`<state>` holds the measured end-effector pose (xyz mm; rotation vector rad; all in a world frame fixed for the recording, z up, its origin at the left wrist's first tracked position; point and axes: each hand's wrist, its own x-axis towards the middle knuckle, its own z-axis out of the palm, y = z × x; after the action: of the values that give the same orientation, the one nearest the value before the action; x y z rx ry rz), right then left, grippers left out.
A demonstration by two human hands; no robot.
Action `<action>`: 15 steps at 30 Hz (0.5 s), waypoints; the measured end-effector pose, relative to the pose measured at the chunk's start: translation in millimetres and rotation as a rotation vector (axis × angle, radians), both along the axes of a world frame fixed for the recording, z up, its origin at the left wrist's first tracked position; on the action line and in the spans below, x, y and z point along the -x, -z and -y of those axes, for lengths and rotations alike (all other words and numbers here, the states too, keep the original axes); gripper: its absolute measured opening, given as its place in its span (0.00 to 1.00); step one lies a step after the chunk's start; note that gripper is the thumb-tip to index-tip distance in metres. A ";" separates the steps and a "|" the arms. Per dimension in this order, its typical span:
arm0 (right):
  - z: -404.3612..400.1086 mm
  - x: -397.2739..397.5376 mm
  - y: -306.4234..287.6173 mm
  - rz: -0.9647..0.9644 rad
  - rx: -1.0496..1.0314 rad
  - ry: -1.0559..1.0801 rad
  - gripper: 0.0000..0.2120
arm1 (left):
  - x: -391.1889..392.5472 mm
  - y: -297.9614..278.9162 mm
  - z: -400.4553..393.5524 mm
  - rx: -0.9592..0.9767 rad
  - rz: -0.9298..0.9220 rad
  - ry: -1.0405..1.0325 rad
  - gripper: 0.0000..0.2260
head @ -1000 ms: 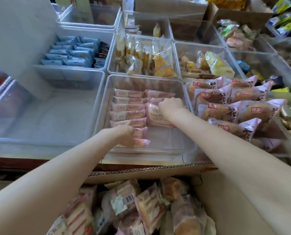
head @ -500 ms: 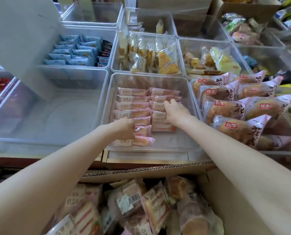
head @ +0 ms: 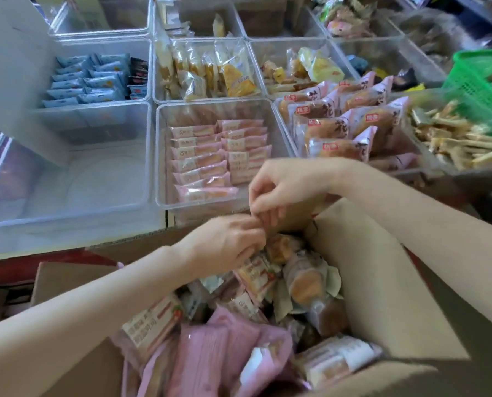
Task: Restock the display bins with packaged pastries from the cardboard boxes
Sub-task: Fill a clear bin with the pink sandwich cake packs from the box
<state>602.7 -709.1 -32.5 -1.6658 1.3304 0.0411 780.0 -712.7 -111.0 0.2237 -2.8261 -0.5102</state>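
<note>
A clear display bin (head: 159,156) in the middle holds two rows of pink packaged pastries (head: 204,167). In front of it stands an open cardboard box (head: 367,282) full of mixed pastry packets (head: 302,282) and a pink bag (head: 219,348). Both hands hover over the box's far edge, close together. My left hand (head: 227,242) curls its fingers down onto a striped packet (head: 256,277); whether it grips the packet is unclear. My right hand (head: 284,190) has its fingers curled, and nothing shows in them.
An empty clear bin (head: 95,181) sits left of the pink-pastry bin. To the right is a bin of large buns in pink wrappers (head: 339,130). Behind are bins of blue packets (head: 90,81) and yellow packets (head: 210,70). A green basket (head: 479,81) stands at far right.
Both hands have pulled back out of the pink-pastry bin, leaving the packets in rows, and come down over the cardboard box. The view has tilted down toward the box.
</note>
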 end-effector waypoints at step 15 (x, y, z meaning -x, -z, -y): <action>-96.2 -85.6 117.5 -0.442 -0.277 -0.676 0.09 | -36.2 61.6 -39.1 -0.505 0.863 -0.090 0.15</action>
<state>688.3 -612.8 -150.0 -1.8458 0.9432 0.9917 816.2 -673.6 -172.6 0.8402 -3.3823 -1.3828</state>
